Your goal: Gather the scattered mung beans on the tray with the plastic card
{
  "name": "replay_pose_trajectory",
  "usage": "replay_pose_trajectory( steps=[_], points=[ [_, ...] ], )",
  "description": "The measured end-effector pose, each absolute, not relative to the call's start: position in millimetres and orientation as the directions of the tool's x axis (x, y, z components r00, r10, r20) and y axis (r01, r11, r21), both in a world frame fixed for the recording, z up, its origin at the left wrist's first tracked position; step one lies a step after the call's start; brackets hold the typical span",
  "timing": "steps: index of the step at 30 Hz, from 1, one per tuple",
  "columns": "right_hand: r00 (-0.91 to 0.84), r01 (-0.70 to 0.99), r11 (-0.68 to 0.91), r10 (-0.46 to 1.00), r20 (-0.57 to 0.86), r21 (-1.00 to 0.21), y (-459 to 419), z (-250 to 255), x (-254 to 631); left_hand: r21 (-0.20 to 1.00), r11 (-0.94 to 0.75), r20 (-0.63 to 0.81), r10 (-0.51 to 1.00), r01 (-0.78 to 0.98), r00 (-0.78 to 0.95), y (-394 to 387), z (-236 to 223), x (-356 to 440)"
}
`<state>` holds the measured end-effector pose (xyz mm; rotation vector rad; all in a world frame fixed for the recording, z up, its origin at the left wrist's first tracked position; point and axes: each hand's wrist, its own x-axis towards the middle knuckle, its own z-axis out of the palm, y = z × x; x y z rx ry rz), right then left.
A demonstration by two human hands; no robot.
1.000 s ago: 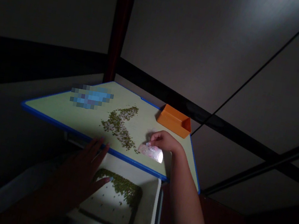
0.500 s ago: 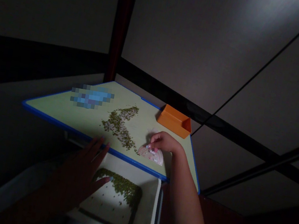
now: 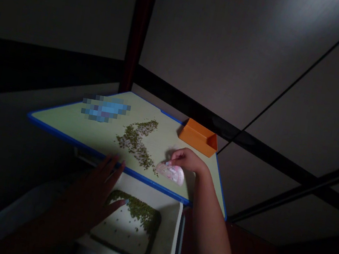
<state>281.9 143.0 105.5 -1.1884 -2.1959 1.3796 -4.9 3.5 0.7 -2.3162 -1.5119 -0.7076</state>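
Note:
My right hand [image 3: 185, 159] is closed at the upper edge of a half-round, pale pink, see-through flat piece [image 3: 171, 173], tilted on the board. Its fingers pinch that edge; the exact kind of piece is unclear. Just left of it, small green seed-like grains [image 3: 136, 139] lie in a bent, scattered band on the pale yellow board [image 3: 73, 121]. In shadow, my left hand [image 3: 104, 187] has its fingers spread. Its fingertips rest at the board's blue near edge, and its thumb reaches over a white tub [image 3: 168, 248] holding more green grains [image 3: 142, 213].
An orange open box [image 3: 198, 138] stands at the board's far right edge. Toward the far left lies a blue, pixelated item [image 3: 105, 110]. Dark-striped cabinet panels [image 3: 220, 57] rise close behind the board. The surroundings are dim.
The half-round piece has turned slightly under my right hand, and its surface now looks paler and shinier. My left hand stays in place, and the grains look the same.

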Motion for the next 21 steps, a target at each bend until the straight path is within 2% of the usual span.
replay_pose_trajectory(
  steps=[13,21],
  points=[
    [-0.651,0.49,0.212,0.734,-0.192,-0.846,143.3,103.9,282.2,0.064,-0.401,0.512,0.799,0.914,0.315,3.7,5.0,-4.5],
    [-0.657,0.505,0.186,0.716,-0.235,-0.843,142.7,104.6,282.1,0.029,-0.402,0.545,0.774,0.915,0.323,2.8,4.1,-2.9]
  ],
)
